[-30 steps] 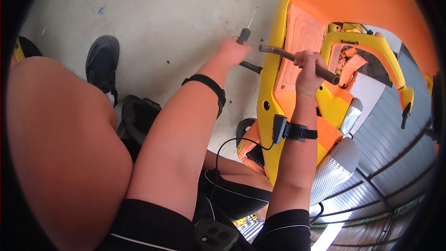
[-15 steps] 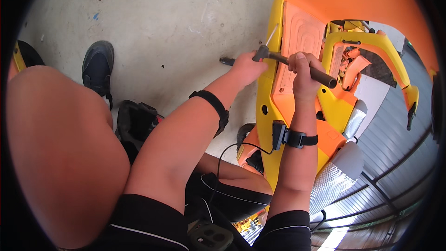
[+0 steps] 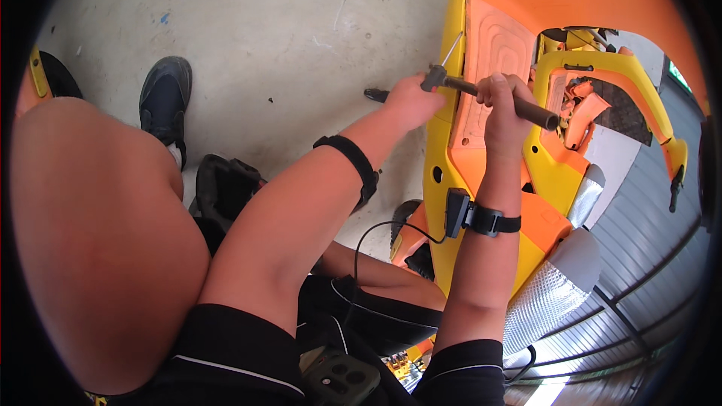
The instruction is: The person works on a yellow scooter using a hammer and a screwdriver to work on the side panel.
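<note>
My left hand (image 3: 417,101) is closed on a screwdriver (image 3: 434,77) with a dark handle and a thin shaft. Its shaft points up over the yellow edge of a large yellow-and-orange moulded body panel (image 3: 440,143). My right hand (image 3: 502,109) grips a dark, brownish metal pipe (image 3: 540,114) held crosswise over the panel's ribbed orange recess (image 3: 492,37). The pipe's far end meets or overlaps the screwdriver handle; I cannot tell whether they touch.
More orange-and-yellow parts (image 3: 583,113) lie at the right, beside silver insulated sheeting (image 3: 549,293). My shoe (image 3: 162,98) rests on the concrete floor (image 3: 248,22). A dark object (image 3: 222,188) lies between my legs. Corrugated metal (image 3: 639,240) fills the lower right.
Over the last second my left hand has moved to the right with the screwdriver, bringing it to the pipe's end and over the yellow edge. My right hand has shifted slightly rightward.
</note>
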`<move>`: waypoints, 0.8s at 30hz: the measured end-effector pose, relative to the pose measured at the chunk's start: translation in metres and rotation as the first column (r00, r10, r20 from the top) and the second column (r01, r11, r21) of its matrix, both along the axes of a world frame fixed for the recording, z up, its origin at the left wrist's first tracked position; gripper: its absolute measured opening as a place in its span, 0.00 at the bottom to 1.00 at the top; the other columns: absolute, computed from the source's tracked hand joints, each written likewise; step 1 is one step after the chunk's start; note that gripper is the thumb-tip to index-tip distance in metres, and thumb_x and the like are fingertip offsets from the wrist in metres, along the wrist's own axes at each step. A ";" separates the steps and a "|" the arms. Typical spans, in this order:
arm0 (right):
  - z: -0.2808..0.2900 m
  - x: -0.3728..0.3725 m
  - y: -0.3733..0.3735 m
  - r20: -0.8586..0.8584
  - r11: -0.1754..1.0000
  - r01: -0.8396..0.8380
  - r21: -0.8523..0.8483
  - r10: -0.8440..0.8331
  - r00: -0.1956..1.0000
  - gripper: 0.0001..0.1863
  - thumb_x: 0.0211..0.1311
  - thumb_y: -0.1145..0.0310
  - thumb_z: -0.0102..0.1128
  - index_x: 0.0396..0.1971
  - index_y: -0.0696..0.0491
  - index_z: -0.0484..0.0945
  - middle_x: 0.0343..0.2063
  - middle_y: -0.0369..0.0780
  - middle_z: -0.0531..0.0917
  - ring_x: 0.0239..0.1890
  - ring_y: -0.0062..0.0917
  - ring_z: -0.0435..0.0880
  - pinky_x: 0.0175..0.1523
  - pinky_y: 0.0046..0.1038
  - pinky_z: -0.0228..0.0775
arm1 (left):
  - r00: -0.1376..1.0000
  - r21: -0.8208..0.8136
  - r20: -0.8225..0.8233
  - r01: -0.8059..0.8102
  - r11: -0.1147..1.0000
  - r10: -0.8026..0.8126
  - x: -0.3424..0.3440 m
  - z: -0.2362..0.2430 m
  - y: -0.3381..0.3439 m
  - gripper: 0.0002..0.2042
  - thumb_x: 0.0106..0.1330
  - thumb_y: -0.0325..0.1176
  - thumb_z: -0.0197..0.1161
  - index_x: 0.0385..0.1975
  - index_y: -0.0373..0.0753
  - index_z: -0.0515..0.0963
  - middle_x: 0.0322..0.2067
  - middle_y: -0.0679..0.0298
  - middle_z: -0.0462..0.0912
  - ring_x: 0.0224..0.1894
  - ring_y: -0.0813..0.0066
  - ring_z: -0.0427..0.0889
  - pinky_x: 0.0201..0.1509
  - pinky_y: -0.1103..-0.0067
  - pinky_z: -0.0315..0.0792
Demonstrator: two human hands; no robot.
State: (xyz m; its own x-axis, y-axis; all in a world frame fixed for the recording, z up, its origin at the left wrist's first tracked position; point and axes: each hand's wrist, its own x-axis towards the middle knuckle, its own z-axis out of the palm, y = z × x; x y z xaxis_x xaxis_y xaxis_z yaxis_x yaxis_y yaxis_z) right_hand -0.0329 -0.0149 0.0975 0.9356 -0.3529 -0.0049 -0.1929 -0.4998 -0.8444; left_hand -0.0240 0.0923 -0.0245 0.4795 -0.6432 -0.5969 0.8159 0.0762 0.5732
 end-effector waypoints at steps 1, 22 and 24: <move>0.000 0.002 0.001 -0.029 1.000 -0.009 -0.005 0.009 1.000 0.15 0.64 0.73 0.58 0.17 0.57 0.70 0.18 0.37 0.76 0.22 0.19 0.72 0.31 0.23 0.66 | 1.000 -0.002 -0.002 -0.001 1.000 0.001 0.000 -0.001 0.000 0.09 0.54 0.32 0.63 0.29 0.38 0.69 0.24 0.63 0.73 0.27 0.73 0.74 0.32 0.75 0.69; -0.005 -0.008 0.034 -0.054 0.946 0.275 -0.171 -0.288 0.956 0.11 0.68 0.66 0.61 0.32 0.60 0.75 0.32 0.42 0.83 0.39 0.23 0.79 0.53 0.26 0.71 | 0.521 0.494 0.772 -0.132 0.860 -0.364 0.036 -0.039 0.040 0.11 0.61 0.41 0.65 0.43 0.50 0.82 0.36 0.63 0.80 0.44 0.60 0.78 0.46 0.66 0.72; -0.006 -0.010 0.031 -0.046 0.953 0.252 -0.169 -0.264 0.964 0.11 0.67 0.67 0.61 0.33 0.60 0.76 0.33 0.42 0.83 0.39 0.22 0.79 0.53 0.26 0.71 | 0.498 0.544 0.742 -0.055 0.837 -0.449 0.046 -0.036 0.036 0.13 0.61 0.41 0.66 0.46 0.53 0.82 0.36 0.65 0.78 0.47 0.61 0.76 0.50 0.66 0.71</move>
